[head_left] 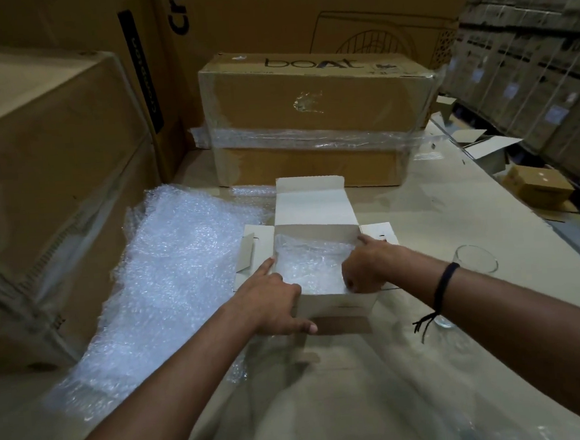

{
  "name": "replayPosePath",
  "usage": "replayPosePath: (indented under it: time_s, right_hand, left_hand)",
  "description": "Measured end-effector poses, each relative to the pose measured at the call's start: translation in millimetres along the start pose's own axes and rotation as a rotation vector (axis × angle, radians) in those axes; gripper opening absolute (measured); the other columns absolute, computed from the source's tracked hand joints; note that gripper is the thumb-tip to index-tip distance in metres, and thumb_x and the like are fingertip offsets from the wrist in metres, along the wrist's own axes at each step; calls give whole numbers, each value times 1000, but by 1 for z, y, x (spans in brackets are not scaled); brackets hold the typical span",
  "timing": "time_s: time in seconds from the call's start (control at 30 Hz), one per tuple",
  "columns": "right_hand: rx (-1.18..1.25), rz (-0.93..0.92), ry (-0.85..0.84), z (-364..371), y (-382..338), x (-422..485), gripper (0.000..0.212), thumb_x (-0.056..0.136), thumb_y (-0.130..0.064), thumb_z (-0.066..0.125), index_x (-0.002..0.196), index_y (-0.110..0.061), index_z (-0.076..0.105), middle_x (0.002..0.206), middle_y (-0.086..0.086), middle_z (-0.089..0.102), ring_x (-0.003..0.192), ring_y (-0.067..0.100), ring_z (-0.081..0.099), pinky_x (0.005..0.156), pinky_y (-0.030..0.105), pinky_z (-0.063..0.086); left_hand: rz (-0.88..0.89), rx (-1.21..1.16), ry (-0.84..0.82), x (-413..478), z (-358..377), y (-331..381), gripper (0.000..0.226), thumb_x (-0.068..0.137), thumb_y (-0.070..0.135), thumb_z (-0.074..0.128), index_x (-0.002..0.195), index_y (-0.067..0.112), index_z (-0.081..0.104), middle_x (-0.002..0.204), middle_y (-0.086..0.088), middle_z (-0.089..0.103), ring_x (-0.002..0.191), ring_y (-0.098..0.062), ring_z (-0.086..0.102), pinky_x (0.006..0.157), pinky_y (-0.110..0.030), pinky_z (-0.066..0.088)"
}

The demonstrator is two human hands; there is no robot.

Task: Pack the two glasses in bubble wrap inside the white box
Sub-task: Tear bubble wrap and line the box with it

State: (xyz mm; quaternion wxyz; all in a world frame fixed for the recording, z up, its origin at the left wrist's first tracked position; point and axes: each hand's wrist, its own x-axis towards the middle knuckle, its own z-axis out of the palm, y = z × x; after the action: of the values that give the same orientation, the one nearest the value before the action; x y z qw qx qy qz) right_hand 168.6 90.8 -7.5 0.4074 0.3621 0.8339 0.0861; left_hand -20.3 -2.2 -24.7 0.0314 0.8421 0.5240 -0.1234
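Where the hands meet: white box (339, 304) of thin matt card, open on top; lid flap upright at the back, side flaps splayed out
Lining: bubble wrap (309, 266), crumpled and glossy, lies inside the box
Left hand (273, 300): thumb on the front wall; fingers clasp the near-left corner; forefinger straight along the rim
Right hand (367, 266): fingers curled over the right wall, gripping it; black thread band (447, 281) on the wrist
Glass (477, 261): clear, round, right of the box; the right forearm hides part
Around: loose bubble sheet (183, 279) on the left; film-wrapped brown carton (307, 91) behind; stacked cartons (528, 65) on the right
Table (362, 386): pale, flat, card-like
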Motion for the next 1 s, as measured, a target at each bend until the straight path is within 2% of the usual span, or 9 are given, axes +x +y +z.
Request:
replayPosePath:
  time_s: [0.07, 0.17, 0.27, 0.47, 0.63, 0.73, 0.83, 0.9, 1.0]
  right_hand:
    - [102, -10, -27, -7, -1, 0, 28, 94, -24, 51, 116, -19, 67, 119, 1, 66, 115, 24, 58, 112, 48, 31]
    - [271, 34, 227, -25, 5, 9, 28, 94, -16, 50, 117, -16, 65, 116, 6, 67, 101, 26, 63, 87, 37, 53]
    - [436, -4, 419, -38, 0, 29, 46, 93, -9, 51, 137, -21, 51, 140, 4, 54, 119, 26, 56, 96, 40, 50]
    - [252, -121, 342, -41, -34, 52, 68, 98, -7, 38, 155, -30, 11, 163, -8, 12, 135, 28, 34, 109, 39, 34]
    - [274, -117, 329, -36, -34, 54, 65, 99, -6, 39, 154, -32, 19, 161, -11, 21, 138, 28, 31, 112, 39, 29]
    - [431, -125, 414, -37, -25, 41, 67, 91, 3, 44, 149, -28, 35, 156, -9, 35, 134, 21, 42, 108, 35, 39]
    - [563, -70, 560, -33, -26, 12, 51, 94, -6, 49, 141, -26, 50, 146, -6, 49, 128, 20, 52, 101, 37, 46]
    - [614, -44, 648, -23, -41, -15, 39, 99, -25, 51, 137, -25, 54, 142, -5, 55, 128, 22, 52, 101, 37, 45]
    - [637, -46, 1007, 0, -84, -49, 28, 94, -29, 56, 118, -19, 68, 122, 1, 67, 108, 28, 62, 89, 39, 49]
  left_hand:
    - [8, 12, 28, -1, 2, 0, 74, 83, 80, 37, 115, 16, 56, 100, -9, 66, 110, -22, 56, 121, -45, -1]
    - [9, -2, 134, -6, 7, 0, 65, 85, 73, 43, 114, 17, 58, 103, -7, 67, 111, -22, 56, 120, -46, 6]
    - [-22, 34, 325, -13, 14, 3, 50, 84, 61, 53, 113, 21, 66, 112, 1, 69, 114, -21, 55, 114, -48, 15]
    - [-123, 88, 482, -22, 33, 5, 24, 66, 43, 69, 78, 21, 69, 81, 2, 72, 104, -26, 63, 102, -49, 24]
    - [-84, 9, 600, -26, 46, 3, 48, 64, 43, 75, 105, 17, 70, 101, -1, 74, 111, -26, 62, 102, -48, 27]
    - [-65, -109, 809, -39, 52, -2, 37, 76, 28, 62, 110, 15, 68, 120, -2, 67, 118, -24, 58, 100, -46, 34]
    - [-239, -272, 1042, -66, 66, -13, 25, 81, 23, 59, 101, 15, 72, 113, -1, 68, 108, -23, 60, 92, -41, 39]
    - [-505, -362, 1019, -87, 77, -25, 26, 82, 32, 58, 98, 19, 74, 110, 2, 69, 105, -23, 60, 91, -39, 37]
    - [-763, -440, 587, -106, 88, -39, 35, 87, 47, 61, 114, 27, 71, 128, 6, 61, 121, -21, 51, 98, -41, 30]
